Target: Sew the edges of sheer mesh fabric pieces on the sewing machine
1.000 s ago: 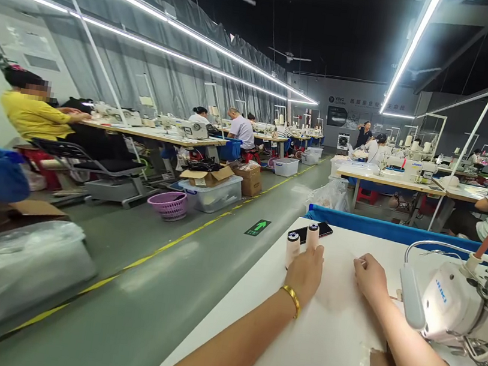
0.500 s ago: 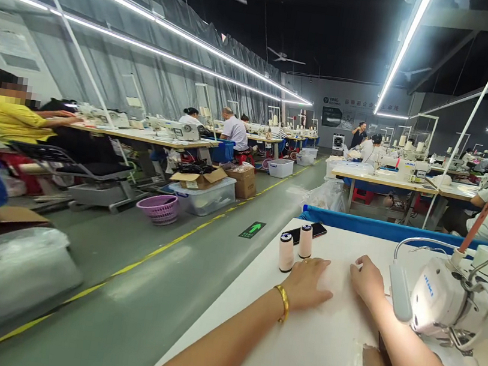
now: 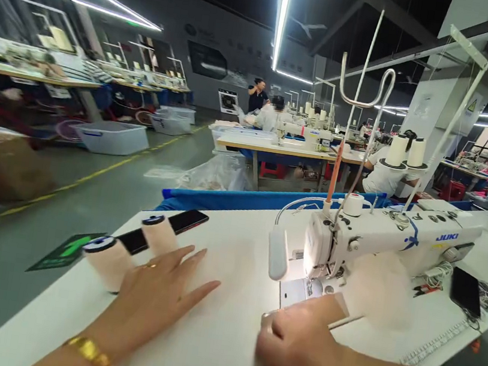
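My left hand (image 3: 160, 295) lies flat and open on the white table (image 3: 232, 266), fingers stretched out, a gold bracelet at the wrist. Just left of it stand two pale thread spools (image 3: 108, 261) with a black phone (image 3: 174, 225) behind them. My right hand (image 3: 297, 351) rests on the table in front of the white sewing machine (image 3: 381, 239), fingers curled with the tips pressed down near the needle plate (image 3: 301, 291); what they hold, if anything, is hidden. A piece of pale cloth (image 3: 381, 287) lies under the machine arm.
A second black phone (image 3: 466, 291) and small tools lie at the table's right. Two thread cones (image 3: 405, 151) sit on a stand behind the machine. A blue cloth edge (image 3: 241, 201) borders the table's far side. Other workers sit at tables beyond the aisle.
My view has swung to the right and closer to the table, bringing the whole sewing machine into sight. My left hand stays flat by the spools; my right hand now sits in front of the needle plate.
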Tool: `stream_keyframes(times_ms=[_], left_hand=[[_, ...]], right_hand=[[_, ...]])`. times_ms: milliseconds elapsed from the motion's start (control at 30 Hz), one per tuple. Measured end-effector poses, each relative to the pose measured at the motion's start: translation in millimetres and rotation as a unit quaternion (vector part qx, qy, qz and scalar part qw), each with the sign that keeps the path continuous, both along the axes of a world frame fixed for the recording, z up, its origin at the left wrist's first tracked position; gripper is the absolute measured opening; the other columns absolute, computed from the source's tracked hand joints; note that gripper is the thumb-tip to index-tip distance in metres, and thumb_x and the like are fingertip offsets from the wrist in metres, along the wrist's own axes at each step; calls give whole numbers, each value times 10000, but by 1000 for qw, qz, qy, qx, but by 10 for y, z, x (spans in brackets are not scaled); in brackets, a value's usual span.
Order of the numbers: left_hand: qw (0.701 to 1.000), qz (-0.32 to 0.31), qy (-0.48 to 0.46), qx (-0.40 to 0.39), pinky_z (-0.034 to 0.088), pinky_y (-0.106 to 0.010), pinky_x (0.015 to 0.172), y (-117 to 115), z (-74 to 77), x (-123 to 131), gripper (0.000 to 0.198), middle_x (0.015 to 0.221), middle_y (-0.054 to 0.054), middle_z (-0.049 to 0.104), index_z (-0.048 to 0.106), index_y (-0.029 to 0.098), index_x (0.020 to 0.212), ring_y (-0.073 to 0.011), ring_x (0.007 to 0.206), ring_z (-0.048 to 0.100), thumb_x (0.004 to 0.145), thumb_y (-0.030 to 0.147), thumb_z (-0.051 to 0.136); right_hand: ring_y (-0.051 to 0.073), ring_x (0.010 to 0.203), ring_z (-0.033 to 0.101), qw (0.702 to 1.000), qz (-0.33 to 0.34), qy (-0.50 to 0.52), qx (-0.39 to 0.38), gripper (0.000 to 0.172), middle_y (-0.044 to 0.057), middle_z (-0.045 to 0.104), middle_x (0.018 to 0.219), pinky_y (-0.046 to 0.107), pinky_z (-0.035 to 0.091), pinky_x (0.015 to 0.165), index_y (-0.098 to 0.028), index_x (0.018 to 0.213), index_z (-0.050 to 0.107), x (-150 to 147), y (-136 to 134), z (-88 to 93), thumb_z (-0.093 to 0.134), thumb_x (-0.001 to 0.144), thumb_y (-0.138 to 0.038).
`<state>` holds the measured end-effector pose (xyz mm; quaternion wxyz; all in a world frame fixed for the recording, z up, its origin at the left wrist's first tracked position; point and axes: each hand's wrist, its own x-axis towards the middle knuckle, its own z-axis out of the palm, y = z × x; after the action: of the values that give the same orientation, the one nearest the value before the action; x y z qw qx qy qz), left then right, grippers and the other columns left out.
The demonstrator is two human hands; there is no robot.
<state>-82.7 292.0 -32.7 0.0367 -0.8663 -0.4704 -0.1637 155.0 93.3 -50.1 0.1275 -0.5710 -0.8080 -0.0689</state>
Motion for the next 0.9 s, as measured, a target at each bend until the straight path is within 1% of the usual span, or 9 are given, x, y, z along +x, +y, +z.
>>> stream_keyframes(times_ms=[67,133,267,367,467,567,667,800,900], left_hand=[[998,-47,-31,32,513,-566,1047,-67,-73,-23,633,1486,-168,625,666,201,1367,-428,1369,562,926,604,455],[991,-107,-55,51,541,-521,1020,-218,-102,-3,545,1425,-126,680,700,252,1323,-388,1312,613,947,573,469],[970,-218,-87,60,566,-474,1006,-622,-90,185,378,1345,-81,730,749,321,1234,-334,1236,664,968,470,526],[951,-286,-103,50,580,-449,984,-941,-91,401,313,1323,-68,732,748,342,1201,-303,1210,673,987,336,519],[930,-344,-123,32,590,-423,966,-1262,-110,626,360,1317,-51,722,712,348,1228,-272,1182,671,973,207,500],[925,-368,-96,-13,581,-450,1013,-1539,-106,800,402,1344,-60,702,693,317,1240,-286,1207,651,910,129,560],[931,-353,-43,-85,593,-478,994,-1695,-72,877,352,1355,-73,678,714,280,1124,-303,1170,654,851,85,608],[934,-330,-28,-136,571,-530,1021,-1731,-43,851,343,1396,-89,636,711,281,1174,-326,1200,625,874,126,654],[932,-329,-42,-148,544,-541,1044,-1736,-47,817,334,1401,-92,631,722,288,1185,-330,1204,614,884,154,667]], right_hand=[[196,688,569,998,36,-21,52,93,27,671,801,307,427,592,-221,806,610,197,-343,-42,681,781,-166],[209,790,607,994,-17,21,101,104,57,711,924,322,487,687,-215,900,626,483,-600,-45,602,872,-118],[334,1128,616,972,-121,-7,199,258,182,707,1264,460,513,890,-168,1133,658,959,-857,-42,537,931,-65],[340,1134,639,976,-111,7,188,267,130,768,1156,482,477,922,-182,1140,657,963,-945,-129,551,930,-55],[313,1160,661,989,-23,51,134,208,86,791,1135,441,478,912,-219,1167,644,757,-1002,-282,613,966,-174],[287,1174,668,987,98,74,106,235,76,781,1212,383,513,876,-256,1216,637,582,-1035,-388,642,1017,-380],[225,1094,693,971,155,152,104,247,79,771,1197,337,541,890,-249,1291,613,557,-1068,-305,587,1060,-331],[215,1051,678,961,83,264,27,313,84,735,1178,349,573,915,-247,1351,578,721,-1048,-39,510,1053,-179],[288,1042,663,974,-26,221,46,260,114,716,1155,441,590,876,-233,1295,599,876,-900,-34,518,1048,-227]])
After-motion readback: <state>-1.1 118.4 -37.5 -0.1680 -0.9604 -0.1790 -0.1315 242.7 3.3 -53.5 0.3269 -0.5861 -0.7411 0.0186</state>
